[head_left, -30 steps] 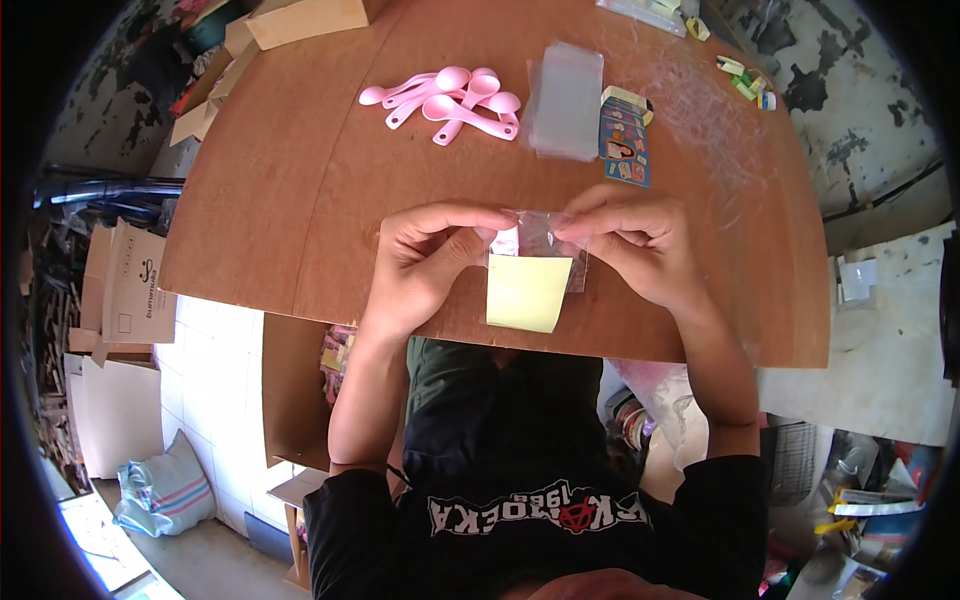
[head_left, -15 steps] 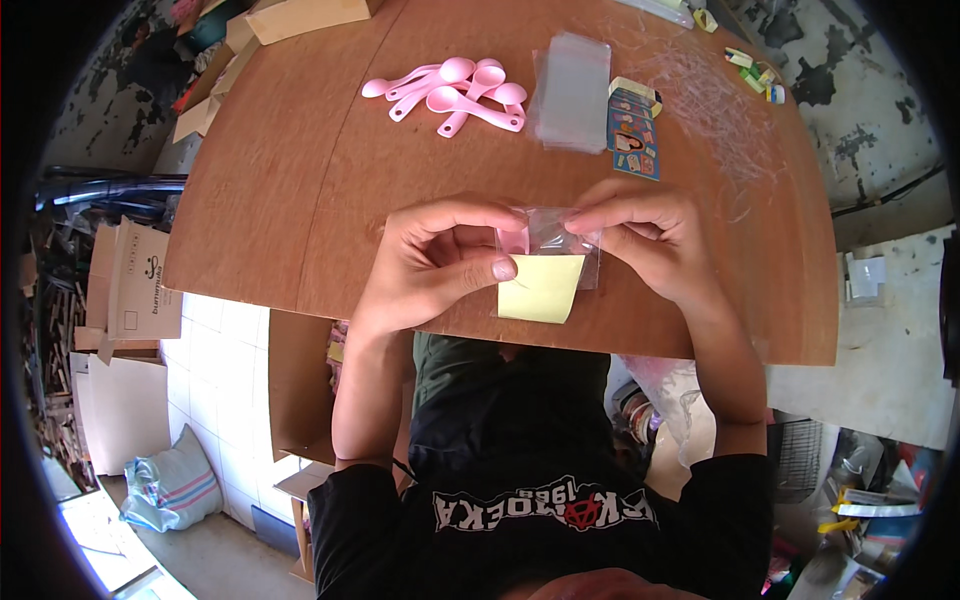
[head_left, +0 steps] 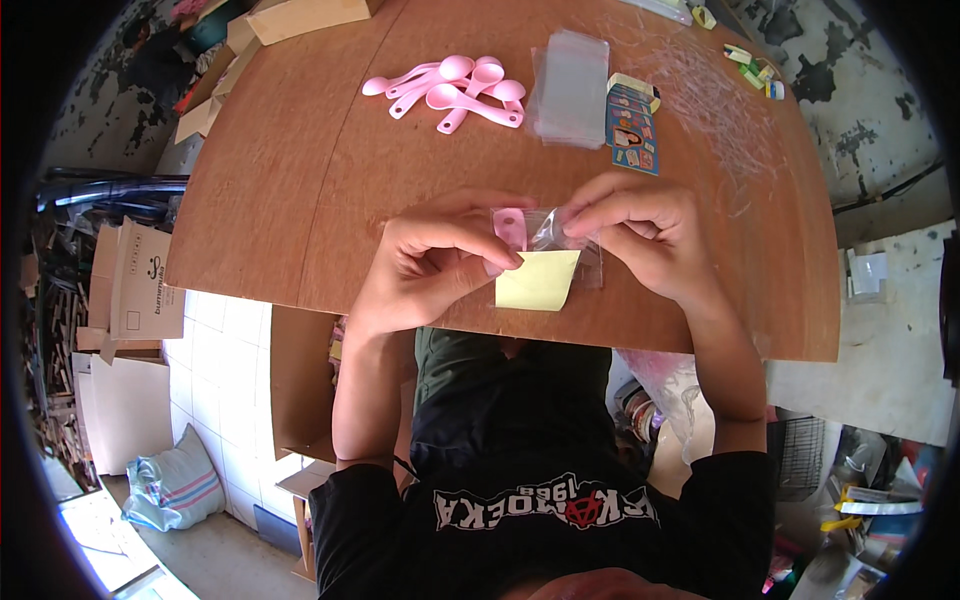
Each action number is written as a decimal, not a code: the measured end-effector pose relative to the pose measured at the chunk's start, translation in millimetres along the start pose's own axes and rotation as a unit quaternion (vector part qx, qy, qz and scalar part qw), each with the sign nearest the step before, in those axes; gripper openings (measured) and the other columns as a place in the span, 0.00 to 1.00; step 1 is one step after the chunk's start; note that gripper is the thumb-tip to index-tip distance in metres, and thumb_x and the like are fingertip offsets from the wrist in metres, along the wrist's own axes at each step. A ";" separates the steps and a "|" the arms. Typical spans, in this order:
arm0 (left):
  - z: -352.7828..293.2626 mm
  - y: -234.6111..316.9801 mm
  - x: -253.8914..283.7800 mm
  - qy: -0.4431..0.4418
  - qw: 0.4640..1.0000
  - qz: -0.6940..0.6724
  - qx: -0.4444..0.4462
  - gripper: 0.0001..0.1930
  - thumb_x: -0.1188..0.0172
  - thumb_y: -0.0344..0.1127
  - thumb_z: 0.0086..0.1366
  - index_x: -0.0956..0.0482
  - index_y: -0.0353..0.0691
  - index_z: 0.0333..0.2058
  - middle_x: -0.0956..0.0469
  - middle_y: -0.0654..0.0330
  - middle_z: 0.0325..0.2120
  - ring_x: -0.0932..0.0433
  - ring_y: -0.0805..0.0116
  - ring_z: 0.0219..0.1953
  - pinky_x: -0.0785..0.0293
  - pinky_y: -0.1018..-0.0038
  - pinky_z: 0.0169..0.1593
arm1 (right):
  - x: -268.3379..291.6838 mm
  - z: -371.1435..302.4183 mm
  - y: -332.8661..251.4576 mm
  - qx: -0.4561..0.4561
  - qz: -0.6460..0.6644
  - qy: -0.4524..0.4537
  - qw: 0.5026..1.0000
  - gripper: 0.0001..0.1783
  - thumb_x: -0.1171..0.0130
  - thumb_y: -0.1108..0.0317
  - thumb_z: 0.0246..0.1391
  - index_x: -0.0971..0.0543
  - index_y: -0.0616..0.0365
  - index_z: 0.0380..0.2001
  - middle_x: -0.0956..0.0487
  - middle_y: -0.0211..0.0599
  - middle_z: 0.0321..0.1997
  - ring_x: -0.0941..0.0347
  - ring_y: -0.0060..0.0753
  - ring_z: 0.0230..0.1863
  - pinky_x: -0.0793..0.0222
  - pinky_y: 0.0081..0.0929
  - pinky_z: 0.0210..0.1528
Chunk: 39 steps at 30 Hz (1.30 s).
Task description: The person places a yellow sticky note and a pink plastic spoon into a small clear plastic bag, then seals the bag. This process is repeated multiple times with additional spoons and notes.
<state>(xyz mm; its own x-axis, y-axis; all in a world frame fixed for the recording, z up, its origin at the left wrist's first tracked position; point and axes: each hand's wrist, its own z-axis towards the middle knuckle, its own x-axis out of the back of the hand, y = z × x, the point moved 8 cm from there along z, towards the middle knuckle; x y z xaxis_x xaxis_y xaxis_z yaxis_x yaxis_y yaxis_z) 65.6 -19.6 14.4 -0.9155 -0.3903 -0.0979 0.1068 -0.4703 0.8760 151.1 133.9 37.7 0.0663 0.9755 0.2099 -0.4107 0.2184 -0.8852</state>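
Above the near edge of the table, both hands hold a small clear plastic bag [head_left: 590, 268]. A yellow paper slip [head_left: 537, 281] shows at the bag's front, and above it the pink handle end [head_left: 509, 226] of a spoon with a hole. My left hand [head_left: 425, 262] pinches the bag's left side, thumb over the slip's upper corner. My right hand [head_left: 648, 236] pinches the creased plastic at the upper right. Farther off lies a pile of pink measuring spoons [head_left: 450, 88], beside a stack of flat clear bags [head_left: 574, 90].
A blue printed card stack [head_left: 634, 130] lies right of the bags. Thin plastic strips [head_left: 715, 100] are strewn beyond it, near small coloured rolls [head_left: 752, 72]. Cardboard boxes stand at the far left [head_left: 310, 15] and beside the table [head_left: 140, 280]. An open carton [head_left: 300, 385] sits below the near edge.
My left index finger has come down from the bag's top edge toward my thumb, uncovering the pink handle end. My right hand's pinch has shifted slightly left, creasing the plastic.
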 end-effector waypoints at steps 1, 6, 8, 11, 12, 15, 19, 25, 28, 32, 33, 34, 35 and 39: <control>0.0 -1.1 -0.2 -0.006 1.000 0.017 0.011 0.07 0.39 0.20 0.58 0.15 0.36 0.32 0.26 0.40 0.51 0.22 0.54 0.50 0.25 0.64 0.52 | 0.0 0.3 -2.5 0.011 -0.023 -0.003 1.000 0.13 0.47 0.87 0.52 0.16 0.64 0.34 0.19 0.40 0.40 0.22 0.26 0.38 0.28 0.20 0.37; 1.4 -2.9 1.6 0.017 0.999 0.048 -0.009 0.11 0.43 0.12 0.55 0.16 0.34 0.31 0.21 0.48 0.45 0.20 0.65 0.43 0.25 0.73 0.44 | -3.3 0.1 -10.6 0.061 -0.152 -0.004 0.986 0.12 0.45 0.87 0.49 0.16 0.63 0.32 0.19 0.41 0.39 0.22 0.30 0.38 0.28 0.22 0.37; 1.2 -4.1 2.5 0.023 0.998 0.063 -0.008 0.12 0.44 0.12 0.55 0.16 0.34 0.30 0.20 0.48 0.44 0.20 0.66 0.43 0.26 0.74 0.44 | -5.2 0.0 -10.6 0.059 -0.167 0.000 0.984 0.12 0.44 0.87 0.48 0.16 0.63 0.31 0.19 0.42 0.39 0.22 0.32 0.38 0.28 0.23 0.38; 0.3 -5.2 0.9 0.019 0.998 0.063 -0.003 0.12 0.44 0.11 0.55 0.16 0.34 0.31 0.21 0.48 0.45 0.21 0.66 0.42 0.26 0.74 0.44 | -6.0 0.5 -11.5 0.058 -0.176 0.003 0.983 0.12 0.44 0.87 0.48 0.16 0.63 0.31 0.19 0.42 0.39 0.22 0.33 0.38 0.27 0.24 0.39; -0.2 -5.8 -0.6 0.022 0.999 0.047 0.010 0.12 0.43 0.11 0.55 0.16 0.34 0.32 0.21 0.49 0.46 0.21 0.67 0.43 0.26 0.74 0.44 | -5.6 0.2 -10.7 0.054 -0.178 0.003 0.982 0.12 0.44 0.87 0.48 0.16 0.63 0.31 0.19 0.42 0.39 0.22 0.33 0.39 0.27 0.24 0.39; -2.3 -9.8 -0.5 0.017 0.999 0.018 0.035 0.13 0.42 0.10 0.54 0.16 0.34 0.33 0.22 0.49 0.47 0.21 0.67 0.44 0.26 0.74 0.46 | -4.8 -0.1 -8.6 0.049 -0.178 0.005 0.983 0.12 0.44 0.87 0.48 0.16 0.63 0.32 0.19 0.42 0.39 0.22 0.33 0.39 0.27 0.24 0.39; -3.4 -11.0 -2.2 -0.002 0.999 -0.016 0.032 0.13 0.39 0.11 0.53 0.16 0.35 0.34 0.25 0.48 0.51 0.23 0.66 0.47 0.26 0.73 0.48 | -5.6 0.4 -8.2 0.047 -0.178 0.000 0.983 0.12 0.45 0.87 0.48 0.16 0.63 0.32 0.19 0.42 0.39 0.22 0.33 0.39 0.27 0.25 0.40; -4.2 -7.3 -2.3 -0.021 0.999 0.014 0.021 0.13 0.38 0.11 0.52 0.15 0.36 0.33 0.27 0.47 0.54 0.23 0.65 0.49 0.26 0.72 0.49 | -6.2 0.1 -3.1 0.031 -0.171 -0.002 0.985 0.12 0.45 0.87 0.48 0.16 0.63 0.32 0.19 0.41 0.39 0.22 0.32 0.39 0.26 0.24 0.40; -5.1 -9.5 -1.6 -0.016 0.999 0.007 0.026 0.12 0.38 0.13 0.52 0.15 0.36 0.33 0.28 0.47 0.54 0.23 0.65 0.48 0.26 0.72 0.49 | -6.4 -0.4 -2.4 0.027 -0.170 -0.001 0.985 0.12 0.45 0.87 0.48 0.16 0.63 0.32 0.19 0.41 0.39 0.22 0.32 0.39 0.26 0.24 0.40; -6.7 -10.8 0.3 -0.012 0.999 0.025 0.026 0.11 0.38 0.14 0.52 0.16 0.35 0.32 0.27 0.47 0.54 0.22 0.67 0.45 0.26 0.74 0.46 | -6.9 0.2 -3.1 0.034 -0.170 -0.006 0.985 0.12 0.45 0.87 0.48 0.16 0.63 0.32 0.19 0.41 0.39 0.22 0.32 0.39 0.26 0.24 0.40; -7.1 -11.5 1.1 -0.009 0.999 0.045 0.025 0.11 0.38 0.14 0.51 0.16 0.35 0.31 0.27 0.47 0.53 0.22 0.68 0.43 0.27 0.75 0.44 | -7.2 0.4 -3.3 0.039 -0.168 -0.009 0.985 0.12 0.45 0.87 0.48 0.16 0.63 0.32 0.19 0.40 0.38 0.22 0.32 0.39 0.26 0.24 0.40; -7.4 -11.9 1.7 -0.007 0.998 0.064 0.024 0.11 0.39 0.13 0.50 0.16 0.34 0.30 0.26 0.47 0.52 0.22 0.69 0.41 0.27 0.75 0.43 | -7.5 0.3 -3.5 0.044 -0.165 -0.011 0.985 0.12 0.45 0.87 0.48 0.16 0.63 0.32 0.19 0.40 0.38 0.22 0.32 0.39 0.27 0.23 0.39; -7.9 -12.3 1.4 -0.007 0.998 0.063 0.025 0.11 0.39 0.13 0.50 0.16 0.34 0.30 0.26 0.47 0.52 0.22 0.69 0.41 0.27 0.75 0.43 | -7.1 0.0 -3.1 0.043 -0.165 -0.011 0.985 0.12 0.45 0.87 0.48 0.16 0.63 0.32 0.19 0.40 0.38 0.22 0.32 0.39 0.27 0.23 0.39; -8.1 -16.1 3.5 0.009 0.997 0.066 0.044 0.13 0.44 0.11 0.46 0.18 0.33 0.29 0.23 0.48 0.47 0.22 0.69 0.38 0.28 0.76 0.40 | -7.9 0.0 -2.3 0.037 -0.175 -0.017 0.984 0.12 0.45 0.87 0.48 0.16 0.64 0.32 0.19 0.40 0.37 0.22 0.31 0.37 0.27 0.22 0.38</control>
<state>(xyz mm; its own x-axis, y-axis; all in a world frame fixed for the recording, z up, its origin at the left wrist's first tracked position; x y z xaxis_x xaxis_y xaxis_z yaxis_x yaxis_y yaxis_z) 63.8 -19.7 -3.9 -0.8882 -0.4592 0.0125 0.1901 -0.3427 0.9200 151.4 125.6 38.1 0.1854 0.8396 0.5105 -0.4329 0.5362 -0.7247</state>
